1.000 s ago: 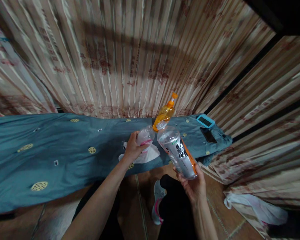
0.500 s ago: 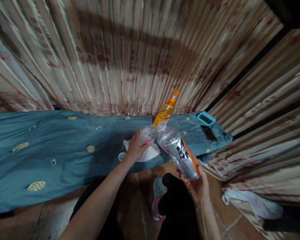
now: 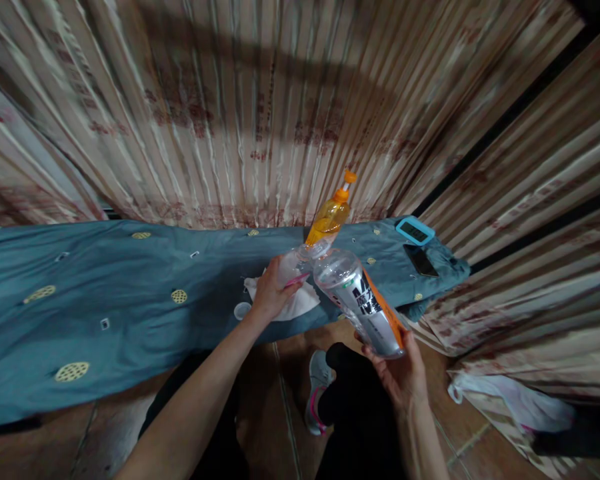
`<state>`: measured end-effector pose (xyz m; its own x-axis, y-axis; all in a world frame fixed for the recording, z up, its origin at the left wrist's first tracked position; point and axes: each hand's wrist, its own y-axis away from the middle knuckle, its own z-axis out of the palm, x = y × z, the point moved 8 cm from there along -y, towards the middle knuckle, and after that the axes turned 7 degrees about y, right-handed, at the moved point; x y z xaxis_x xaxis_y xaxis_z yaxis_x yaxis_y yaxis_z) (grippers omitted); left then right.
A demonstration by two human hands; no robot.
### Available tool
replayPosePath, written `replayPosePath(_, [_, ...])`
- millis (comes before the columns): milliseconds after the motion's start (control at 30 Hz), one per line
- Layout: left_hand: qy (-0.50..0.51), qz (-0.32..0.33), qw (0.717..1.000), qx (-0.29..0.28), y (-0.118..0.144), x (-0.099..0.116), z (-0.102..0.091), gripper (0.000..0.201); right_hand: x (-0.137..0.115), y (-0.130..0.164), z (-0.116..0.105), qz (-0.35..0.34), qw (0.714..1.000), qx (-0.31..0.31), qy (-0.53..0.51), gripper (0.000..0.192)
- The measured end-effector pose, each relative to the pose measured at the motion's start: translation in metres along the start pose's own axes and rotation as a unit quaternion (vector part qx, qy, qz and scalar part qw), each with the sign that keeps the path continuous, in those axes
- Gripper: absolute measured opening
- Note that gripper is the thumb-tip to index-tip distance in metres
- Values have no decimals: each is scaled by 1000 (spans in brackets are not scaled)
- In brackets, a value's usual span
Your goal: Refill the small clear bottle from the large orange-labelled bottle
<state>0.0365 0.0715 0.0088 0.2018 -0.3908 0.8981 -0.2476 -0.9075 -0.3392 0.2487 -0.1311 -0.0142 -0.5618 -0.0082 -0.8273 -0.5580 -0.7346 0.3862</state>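
Your right hand [image 3: 399, 373] is cupped under the base of the big clear drink bottle [image 3: 363, 303], fingers wrapped round its lower end, tipping it neck-first toward your left; your left hand [image 3: 270, 297] is closed around the small clear bottle [image 3: 293, 267], which rests on the white cloth [image 3: 300, 303] just under that hand, mouth angled up to meet the big one's neck. The two openings sit touching or very nearly so, hard to call from here. Keep that left grip firm so the little bottle doesn't roll on the cloth, and raise the big bottle's base slowly with your right wrist, mouths lined up, so any flow stays thin and controlled. A small white cap [image 3: 241, 311] lies just left of your left hand on the blue cloth [image 3: 130, 313]; the orange pump bottle [image 3: 330, 217] stands just beyond the small bottle, so mind your elbow there
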Motion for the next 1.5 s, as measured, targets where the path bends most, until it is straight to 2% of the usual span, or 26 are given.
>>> replayPosePath(367, [8,17,1000,0,-1,4,-1,55,0,0,2,9,1000,-24,-2,68])
replayPosePath(633, [22,19,1000,2,-1,3,-3,56,-1,5,-10,-3,999,-43,11,61])
replayPosePath(833, [35,26,999,4,-2,1,-3,57,-1,7,-22,-36,998,-35,31,71])
replayPosePath(1000, [35,16,999,4,-2,-1,-3,58,-6,10,-23,-56,997,-21,48,81])
replayPosePath(1367, [17,4,1000,-8,-1,2,-2,58,-9,9,-37,-131,989,-28,64,65])
replayPosePath(1500, [1,-1,1000,-7,-2,2,-2,59,-12,10,-38,-150,986,-36,67,69])
